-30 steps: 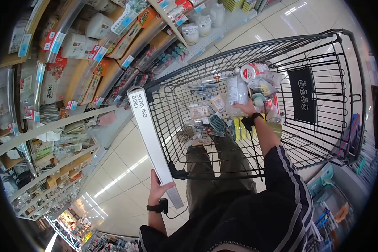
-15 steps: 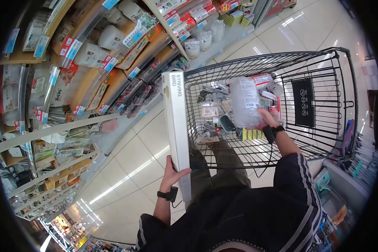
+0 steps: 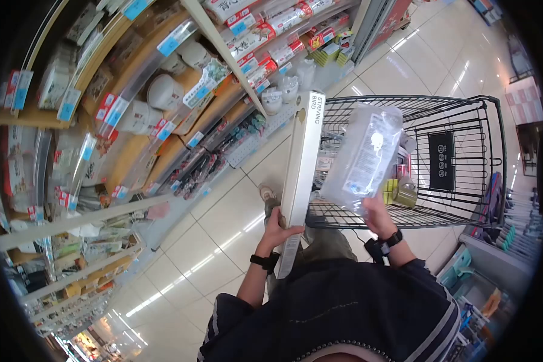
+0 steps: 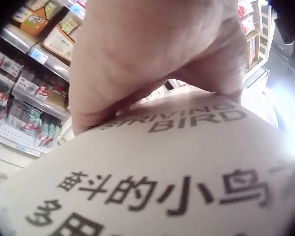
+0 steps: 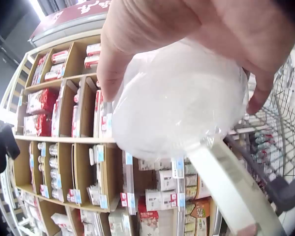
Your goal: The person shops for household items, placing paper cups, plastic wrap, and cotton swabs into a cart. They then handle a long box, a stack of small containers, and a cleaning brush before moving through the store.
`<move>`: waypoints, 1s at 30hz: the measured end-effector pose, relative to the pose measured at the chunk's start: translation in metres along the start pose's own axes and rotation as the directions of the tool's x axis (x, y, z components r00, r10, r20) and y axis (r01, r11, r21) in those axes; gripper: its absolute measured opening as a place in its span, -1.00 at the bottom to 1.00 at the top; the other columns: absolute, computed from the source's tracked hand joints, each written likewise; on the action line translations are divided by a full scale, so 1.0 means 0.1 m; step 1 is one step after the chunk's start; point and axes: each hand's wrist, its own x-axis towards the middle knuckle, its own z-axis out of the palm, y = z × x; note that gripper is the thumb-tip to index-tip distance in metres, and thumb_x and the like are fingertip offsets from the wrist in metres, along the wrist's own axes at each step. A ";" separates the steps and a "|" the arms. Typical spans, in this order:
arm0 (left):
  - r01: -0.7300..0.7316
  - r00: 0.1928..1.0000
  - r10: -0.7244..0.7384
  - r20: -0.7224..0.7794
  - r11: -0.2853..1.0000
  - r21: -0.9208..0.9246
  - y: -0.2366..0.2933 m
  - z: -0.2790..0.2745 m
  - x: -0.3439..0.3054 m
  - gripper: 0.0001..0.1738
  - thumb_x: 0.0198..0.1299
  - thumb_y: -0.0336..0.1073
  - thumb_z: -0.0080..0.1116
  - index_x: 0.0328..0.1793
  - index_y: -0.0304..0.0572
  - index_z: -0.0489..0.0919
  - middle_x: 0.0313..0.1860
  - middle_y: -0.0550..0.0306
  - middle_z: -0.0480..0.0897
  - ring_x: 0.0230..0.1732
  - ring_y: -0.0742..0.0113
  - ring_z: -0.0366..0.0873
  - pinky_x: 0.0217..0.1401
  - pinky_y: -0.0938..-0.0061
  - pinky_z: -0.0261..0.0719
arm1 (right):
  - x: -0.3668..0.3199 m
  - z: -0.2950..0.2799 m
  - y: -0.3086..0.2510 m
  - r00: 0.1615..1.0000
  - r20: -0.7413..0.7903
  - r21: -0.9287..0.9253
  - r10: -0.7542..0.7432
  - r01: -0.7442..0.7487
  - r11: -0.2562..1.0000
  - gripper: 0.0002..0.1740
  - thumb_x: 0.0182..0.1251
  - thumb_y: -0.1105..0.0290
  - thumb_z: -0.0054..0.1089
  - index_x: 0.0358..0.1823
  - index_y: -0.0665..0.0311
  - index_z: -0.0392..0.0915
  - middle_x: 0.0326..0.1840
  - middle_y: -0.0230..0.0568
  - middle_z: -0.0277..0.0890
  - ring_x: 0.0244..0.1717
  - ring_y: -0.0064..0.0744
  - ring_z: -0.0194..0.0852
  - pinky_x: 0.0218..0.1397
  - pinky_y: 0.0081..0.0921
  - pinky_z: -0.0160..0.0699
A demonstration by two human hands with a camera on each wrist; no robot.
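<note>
In the head view, my left hand [image 3: 276, 234] grips the lower part of a long, narrow white box [image 3: 301, 172], which stands steeply against the near end of the cart. It is printed "STRIVING BIRD", and the left wrist view shows the lettered face [image 4: 152, 157] close up, with fingers and thumb astride it. My right hand [image 3: 380, 218] grips one end of a clear plastic-wrapped cylindrical pack [image 3: 365, 154] above the cart. Seen by the right wrist camera, the pack's end [image 5: 177, 105] is round and whitish, and the white box overlaps its lower edge.
A black wire shopping cart [image 3: 498, 117] with a black sign panel [image 3: 441, 161] holds several goods, among them a yellow pack [image 3: 391, 192], partly hidden by the cylindrical pack. Stocked shelves [image 3: 175, 139] run along the left. More goods [image 3: 519, 217] hang at the right.
My right hand has raised the cylindrical pack out of the cart's goods, toward the camera. The white box and my left hand have shifted right in the view, across the cart's near end.
</note>
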 end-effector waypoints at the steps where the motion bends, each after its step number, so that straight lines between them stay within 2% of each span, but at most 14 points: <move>1: -0.004 1.000 0.004 0.011 1.000 0.005 0.04 -0.09 0.09 -0.03 -0.26 -0.21 0.65 0.25 -0.29 0.26 0.09 -0.01 0.52 0.12 0.27 0.49 0.21 0.38 0.44 | 0.09 0.12 0.08 0.999 -0.022 -0.042 -0.040 0.039 0.998 0.05 0.02 0.42 0.43 0.50 0.22 -0.07 0.38 -0.18 0.24 0.38 -0.24 0.23 0.43 -0.27 0.22; 4: 0.008 1.000 -0.008 0.013 1.000 0.021 0.20 -0.51 0.35 -0.06 -0.25 -0.21 0.65 0.20 -0.31 0.27 0.06 -0.03 0.53 0.10 0.27 0.49 0.21 0.37 0.44 | 0.41 0.38 0.50 0.977 -0.095 -0.127 -0.189 0.177 0.976 0.18 -0.09 0.40 0.49 0.51 0.28 -0.17 0.39 -0.11 0.14 0.39 -0.23 0.16 0.42 -0.29 0.18; 7: -0.066 0.990 0.093 -0.103 0.969 0.238 0.30 -1.01 0.65 -0.06 -0.25 -0.21 0.64 0.20 -0.33 0.26 0.03 -0.04 0.54 0.06 0.25 0.52 0.19 0.36 0.46 | 0.84 0.45 0.82 0.884 -0.180 -0.441 -0.432 0.320 0.838 0.31 -0.19 0.34 0.55 0.51 0.36 -0.28 0.41 -0.01 0.02 0.42 -0.17 0.06 0.43 -0.27 0.14; 8: -0.092 0.984 0.129 -0.126 0.959 0.268 0.20 -1.20 0.79 -0.10 -0.24 -0.21 0.63 0.17 -0.31 0.25 0.01 -0.03 0.54 0.04 0.24 0.53 0.15 0.35 0.49 | 0.95 0.54 0.83 0.846 -0.248 -0.418 -0.472 0.346 0.840 0.39 -0.27 0.24 0.59 0.49 0.44 -0.29 0.42 0.04 -0.06 0.44 -0.11 -0.02 0.44 -0.24 0.10; 12: 0.001 0.986 0.040 -0.163 0.969 0.248 0.58 -1.70 1.28 -0.17 -0.22 -0.23 0.61 0.09 -0.29 0.26 -0.01 -0.03 0.53 0.03 0.24 0.54 0.09 0.34 0.52 | 1.62 0.36 1.03 0.684 -0.229 -0.742 -0.692 0.337 0.579 0.47 -0.38 0.07 0.64 0.47 0.47 -0.26 0.36 0.07 0.01 0.40 -0.10 0.04 0.44 -0.21 0.06; 14: -0.024 0.988 0.078 -0.134 0.931 0.363 0.60 -1.87 1.55 -0.13 -0.24 -0.21 0.62 0.12 -0.29 0.26 0.00 -0.04 0.54 0.03 0.21 0.54 0.09 0.32 0.52 | 1.88 0.38 0.82 0.626 -0.126 -0.851 -0.769 0.331 0.409 0.43 -0.38 0.06 0.64 0.44 0.47 -0.21 0.33 0.06 0.05 0.37 -0.09 0.08 0.42 -0.21 0.09; 15: -0.035 0.989 0.093 -0.119 0.908 0.418 0.60 -1.96 1.65 -0.11 -0.25 -0.20 0.63 0.14 -0.29 0.26 0.01 -0.04 0.54 0.03 0.20 0.54 0.10 0.32 0.51 | 1.98 0.41 0.71 0.601 -0.069 -0.893 -0.797 0.319 0.318 0.41 -0.38 0.06 0.64 0.42 0.47 -0.18 0.31 0.06 0.06 0.35 -0.09 0.10 0.41 -0.21 0.11; 16: -0.053 0.989 0.113 -0.095 0.872 0.487 0.63 -2.02 1.77 -0.09 -0.27 -0.19 0.63 0.16 -0.29 0.26 0.01 -0.05 0.54 0.02 0.18 0.55 0.10 0.30 0.51 | 2.11 0.45 0.62 0.550 -0.164 -0.822 -0.819 0.382 0.422 0.36 -0.40 0.05 0.63 0.38 0.47 -0.11 0.28 0.06 0.09 0.32 -0.09 0.13 0.38 -0.21 0.14; 19: -0.077 0.992 0.123 -0.021 0.735 0.673 0.73 -1.97 2.01 -0.02 -0.33 -0.14 0.64 0.20 -0.31 0.26 0.03 -0.11 0.54 0.03 0.09 0.56 0.10 0.27 0.51 | 2.47 0.33 0.39 0.493 -0.168 -0.845 -0.854 0.375 0.382 0.35 -0.39 0.09 0.62 0.39 0.47 -0.11 0.27 0.06 0.12 0.30 -0.08 0.16 0.37 -0.19 0.17; 21: -0.065 0.997 0.076 0.023 0.606 0.793 0.88 -1.87 2.19 0.02 -0.36 -0.11 0.64 0.22 -0.32 0.27 0.03 -0.17 0.55 0.04 0.01 0.56 0.12 0.24 0.50 | 2.68 0.32 0.13 0.482 -0.095 -0.902 -0.871 0.329 0.280 0.30 -0.36 0.14 0.59 0.41 0.44 -0.09 0.28 0.10 0.14 0.29 -0.03 0.20 0.35 -0.17 0.21; 24: 0.000 0.999 -0.043 0.030 0.571 0.821 0.70 -1.86 2.47 0.00 -0.37 -0.09 0.62 0.20 -0.33 0.30 0.03 -0.25 0.55 0.06 -0.07 0.55 0.14 0.23 0.50 | 3.08 0.19 -0.20 0.476 0.025 -0.946 -0.879 0.295 0.133 0.31 -0.35 0.13 0.57 0.40 0.49 -0.09 0.29 0.16 0.15 0.29 0.00 0.24 0.32 -0.17 0.28; 27: 0.115 0.984 -0.180 -0.014 0.562 0.819 0.65 -1.85 2.66 0.04 -0.38 -0.05 0.62 0.22 -0.38 0.30 0.04 -0.30 0.55 0.09 -0.11 0.54 0.17 0.22 0.49 | 3.44 -0.01 -0.49 0.490 -0.016 -0.956 -0.871 0.249 0.157 0.29 -0.34 0.12 0.55 0.40 0.52 -0.08 0.29 0.19 0.16 0.28 0.00 0.26 0.29 -0.19 0.32; 28: 0.117 0.984 -0.174 -0.028 0.527 0.842 0.61 -1.89 2.71 0.06 -0.38 -0.05 0.62 0.23 -0.40 0.29 0.04 -0.30 0.55 0.10 -0.11 0.54 0.17 0.22 0.49 | 3.52 -0.02 -0.61 0.480 -0.083 -0.937 -0.873 0.260 0.232 0.22 -0.32 0.19 0.53 0.41 0.43 -0.01 0.27 0.21 0.20 0.27 0.13 0.25 0.32 -0.13 0.28; 30: 0.125 0.986 -0.154 -0.060 0.455 0.882 0.48 -1.98 2.79 0.09 -0.39 -0.05 0.62 0.26 -0.44 0.27 0.05 -0.29 0.55 0.11 -0.11 0.54 0.18 0.21 0.49 | 3.77 -0.14 -0.81 0.437 -0.090 -0.969 -0.895 0.171 0.180 0.22 -0.30 0.17 0.54 0.40 0.46 -0.02 0.26 0.23 0.21 0.25 0.13 0.28 0.30 -0.15 0.30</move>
